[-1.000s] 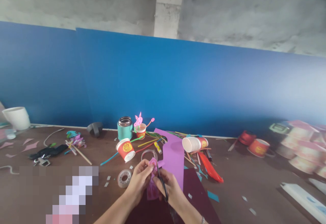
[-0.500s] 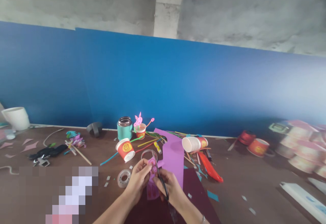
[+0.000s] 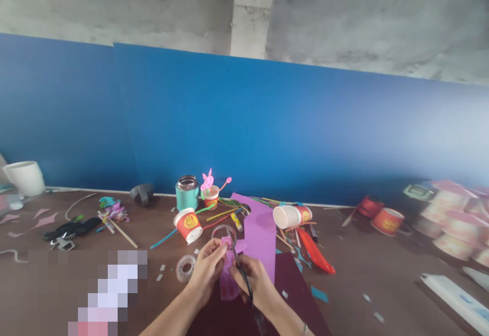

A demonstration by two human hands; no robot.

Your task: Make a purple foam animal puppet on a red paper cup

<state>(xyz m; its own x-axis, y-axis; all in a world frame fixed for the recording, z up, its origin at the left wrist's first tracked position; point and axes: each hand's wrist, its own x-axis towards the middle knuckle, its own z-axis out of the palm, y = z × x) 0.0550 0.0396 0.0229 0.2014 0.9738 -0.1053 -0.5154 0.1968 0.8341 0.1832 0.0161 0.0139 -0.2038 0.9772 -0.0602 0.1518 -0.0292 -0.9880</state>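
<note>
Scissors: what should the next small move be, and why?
Probably a short snip along the edge of the purple piece: the left hand pinches it, and the right hand holds the scissors seemingly right at that edge.

Scissors (image 3: 249,290) in right grip (image 3: 259,281), paper piece (image 3: 228,289) in left grip (image 3: 208,265), tape roll (image 3: 181,270) left of both, jar (image 3: 187,197) behind cup (image 3: 188,227)

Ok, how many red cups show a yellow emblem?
4: the tilted cup before the teal jar, the small cup below the pink figure, the sideways cup right of the purple sheet, and the far-right cup. Others may be nested, hidden.
</note>
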